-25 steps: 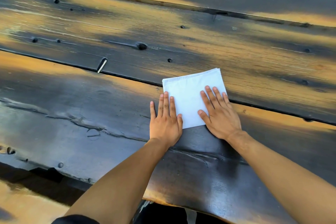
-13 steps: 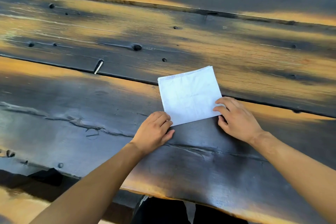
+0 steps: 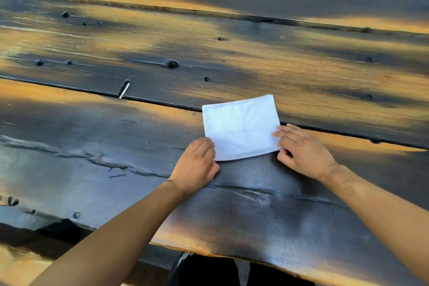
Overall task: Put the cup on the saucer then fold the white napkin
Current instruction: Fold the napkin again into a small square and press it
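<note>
The white napkin [image 3: 241, 126] lies folded into a small rectangle on the dark wooden table [image 3: 139, 146], across a gap between two planks. My left hand [image 3: 197, 165] has its fingers curled at the napkin's near left corner and pinches it. My right hand [image 3: 301, 148] pinches the near right corner, fingertips on top of the cloth. No cup or saucer is in view.
The table is made of wide, dark, charred-looking planks with knots, cracks and a long gap [image 3: 162, 102] between planks. Its near edge [image 3: 232, 251] runs just above my lap.
Both hands lay flat on the napkin a second ago. They have slid back to its near corners and curled their fingers onto them. The napkin itself has stayed in place.
</note>
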